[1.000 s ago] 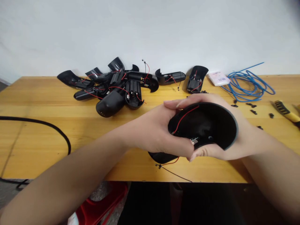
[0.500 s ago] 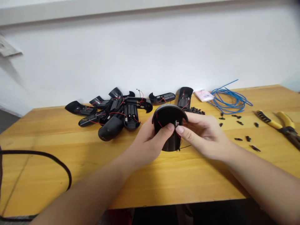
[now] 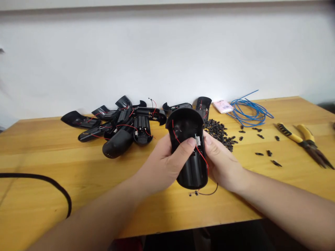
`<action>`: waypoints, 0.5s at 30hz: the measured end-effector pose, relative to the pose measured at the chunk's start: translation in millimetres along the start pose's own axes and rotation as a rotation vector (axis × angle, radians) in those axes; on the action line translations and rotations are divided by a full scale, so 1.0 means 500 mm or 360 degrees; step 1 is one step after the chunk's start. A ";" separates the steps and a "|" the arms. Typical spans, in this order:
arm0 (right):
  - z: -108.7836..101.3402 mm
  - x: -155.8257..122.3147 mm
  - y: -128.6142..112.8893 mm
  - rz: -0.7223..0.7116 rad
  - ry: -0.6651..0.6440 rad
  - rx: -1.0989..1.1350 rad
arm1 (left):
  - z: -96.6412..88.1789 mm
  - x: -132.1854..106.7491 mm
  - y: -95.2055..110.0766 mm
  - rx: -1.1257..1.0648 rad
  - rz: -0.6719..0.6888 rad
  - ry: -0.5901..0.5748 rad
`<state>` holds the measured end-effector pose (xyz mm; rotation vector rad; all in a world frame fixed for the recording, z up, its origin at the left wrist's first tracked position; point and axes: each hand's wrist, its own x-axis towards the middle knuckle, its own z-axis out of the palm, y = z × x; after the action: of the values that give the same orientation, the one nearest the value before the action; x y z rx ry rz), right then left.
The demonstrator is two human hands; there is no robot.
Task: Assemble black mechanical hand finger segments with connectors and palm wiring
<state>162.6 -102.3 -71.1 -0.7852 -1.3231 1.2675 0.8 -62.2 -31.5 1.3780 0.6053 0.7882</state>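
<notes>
Between my hands, above the table, is a black plastic housing [image 3: 192, 170] with a flared upper end, its hollow inner side facing me. My left hand [image 3: 167, 160] grips its left edge, the thumb pressed inside beside a small white-and-metal part [image 3: 198, 140]. My right hand [image 3: 222, 162] holds the right edge, its thumb at the rim and the other fingers hidden behind. A red wire [image 3: 202, 156] runs across the inside. Below the housing a thin dark wire [image 3: 210, 194] hangs with small dark pieces at its end.
Similar black housings [image 3: 119, 139] with red wires lie piled at the left. Behind my right hand is a heap of small black parts [image 3: 218, 132], several scattered rightward. A pink-white packet [image 3: 223, 106], coiled blue cable [image 3: 248, 113] and yellow-handled pliers [image 3: 307, 141] lie right; a black cable [image 3: 49, 179] curves left.
The housing has tipped so more of its inside shows. My right thumb has moved from the small part inside to the right rim. The view has shifted slightly.
</notes>
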 end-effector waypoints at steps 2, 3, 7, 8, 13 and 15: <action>0.011 -0.003 0.003 0.0046 0.0069 0.0089 | -0.002 0.000 0.004 0.0120 0.0012 0.0032; 0.016 -0.003 0.004 0.0077 0.0086 0.0138 | -0.002 0.000 0.005 0.0153 -0.0003 0.0044; 0.026 0.000 0.007 0.0123 0.0142 0.0258 | -0.001 0.001 -0.001 0.0131 -0.0073 0.0064; 0.027 0.001 0.007 0.0141 0.0149 0.0287 | 0.000 0.002 -0.004 0.0106 -0.0087 0.0076; 0.032 0.009 -0.005 0.0317 0.0136 0.0579 | 0.006 0.007 -0.019 -0.0069 -0.0165 0.0157; 0.033 0.013 -0.013 0.0397 0.0133 0.0563 | 0.007 0.008 -0.021 -0.0141 -0.0191 0.0140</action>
<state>147.0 -101.4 -60.5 -0.7556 -0.9176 1.5943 7.6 -61.4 -41.2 1.2196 0.7071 0.7726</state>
